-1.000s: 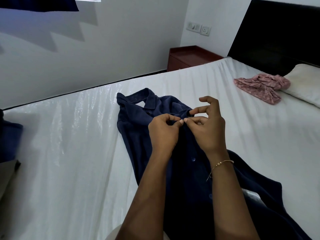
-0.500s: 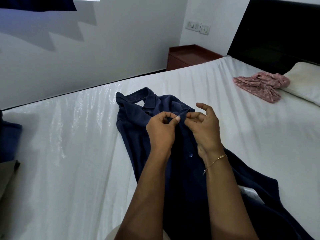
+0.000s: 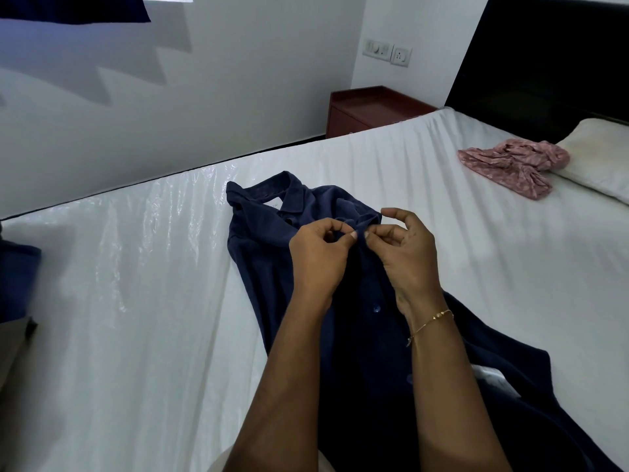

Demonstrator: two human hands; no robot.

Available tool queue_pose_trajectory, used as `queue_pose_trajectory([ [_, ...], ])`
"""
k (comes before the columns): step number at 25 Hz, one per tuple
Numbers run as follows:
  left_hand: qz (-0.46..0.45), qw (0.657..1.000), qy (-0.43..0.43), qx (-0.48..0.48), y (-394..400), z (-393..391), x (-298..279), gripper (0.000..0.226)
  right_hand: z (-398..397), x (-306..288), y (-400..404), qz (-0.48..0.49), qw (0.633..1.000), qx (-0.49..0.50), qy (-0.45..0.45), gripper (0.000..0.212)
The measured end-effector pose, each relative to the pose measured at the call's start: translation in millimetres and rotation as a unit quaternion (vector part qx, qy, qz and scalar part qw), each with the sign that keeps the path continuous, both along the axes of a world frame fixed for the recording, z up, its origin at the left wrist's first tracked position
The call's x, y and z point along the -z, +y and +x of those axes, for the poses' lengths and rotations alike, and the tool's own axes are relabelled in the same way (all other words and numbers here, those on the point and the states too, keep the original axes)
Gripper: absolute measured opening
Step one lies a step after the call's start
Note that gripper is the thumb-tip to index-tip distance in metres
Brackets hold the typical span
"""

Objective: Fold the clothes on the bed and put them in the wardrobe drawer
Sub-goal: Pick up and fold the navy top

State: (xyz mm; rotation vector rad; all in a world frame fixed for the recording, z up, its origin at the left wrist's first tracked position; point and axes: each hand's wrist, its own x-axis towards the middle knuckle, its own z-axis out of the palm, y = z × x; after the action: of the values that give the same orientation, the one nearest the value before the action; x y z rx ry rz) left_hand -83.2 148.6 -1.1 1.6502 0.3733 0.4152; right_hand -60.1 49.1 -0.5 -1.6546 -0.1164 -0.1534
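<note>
A navy blue collared shirt (image 3: 269, 253) lies front up on the white bed (image 3: 136, 318), collar toward the far wall, its lower part running under my forearms. My left hand (image 3: 318, 257) pinches the shirt's front placket just below the collar. My right hand (image 3: 406, 253) pinches the same placket from the other side, fingertips almost meeting the left hand's. A blue button shows lower on the placket. A crumpled pink patterned garment (image 3: 514, 165) lies at the far right of the bed.
A white pillow (image 3: 602, 158) rests against the black headboard (image 3: 544, 56). A red-brown bedside cabinet (image 3: 371, 109) stands in the corner beyond the bed. Dark blue fabric (image 3: 17, 277) shows at the left edge. The wall runs close along the bed's far side.
Both hands stay at the top of the placket. The right hand's fingers have shifted slightly, its upper fingers lifting, while the pinch holds.
</note>
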Motion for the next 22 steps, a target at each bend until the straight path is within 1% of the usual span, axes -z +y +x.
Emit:
queue_pose_trajectory([
  [4,-0.046,0.999,0.0,0.01,-2.6,-2.4,-1.8,0.013,3.3,-5.3,4.5,-0.141,0.987,0.027,-0.067,0.029],
  [6,-0.072,0.997,-0.005,0.029,-3.1,-3.9,-1.8,0.007,4.3,-6.2,4.3,-0.155,0.985,0.036,-0.062,0.027],
  [7,-0.068,0.997,-0.007,0.033,-2.4,-3.9,-1.7,0.007,4.8,-6.8,3.6,-0.154,0.986,0.037,-0.057,0.025],
  [9,-0.013,0.999,-0.014,0.026,-1.3,-2.7,-0.8,0.006,5.8,-8.5,2.4,-0.154,0.986,0.034,-0.047,0.023],
  [12,0.134,0.991,-0.019,-0.012,-7.4,-2.3,-3.5,0.006,2.9,-10.0,5.4,-0.188,0.979,0.042,-0.061,0.022],
  [14,0.209,0.977,0.009,-0.046,-11.8,-2.0,-3.1,0.01,-1.3,-9.7,9.9,-0.232,0.967,0.056,-0.089,0.021],
  [16,0.277,0.958,0.049,-0.062,-10.7,-0.3,-1.9,0.015,-5.3,-11.6,14.2,-0.252,0.958,0.062,-0.12,0.02],
  [17,0.285,0.955,0.055,-0.058,-8.6,0.6,-0.8,0.016,-5.6,-13.6,15.1,-0.255,0.956,0.064,-0.132,0.02],
  [19,0.241,0.968,0.031,-0.055,-5.2,1.1,-2.0,0.015,-3.1,-18.0,14.3,-0.26,0.953,0.067,-0.141,0.022],
  [20,0.22,0.973,0.006,-0.066,-4.6,0.5,-2.7,0.011,-0.9,-19.1,13.1,-0.259,0.955,0.065,-0.132,0.022],
  [22,0.23,0.968,-0.044,-0.088,-4.9,-1.8,-4.6,0.005,3.8,-17.7,10.3,-0.231,0.967,0.052,-0.095,0.022],
])
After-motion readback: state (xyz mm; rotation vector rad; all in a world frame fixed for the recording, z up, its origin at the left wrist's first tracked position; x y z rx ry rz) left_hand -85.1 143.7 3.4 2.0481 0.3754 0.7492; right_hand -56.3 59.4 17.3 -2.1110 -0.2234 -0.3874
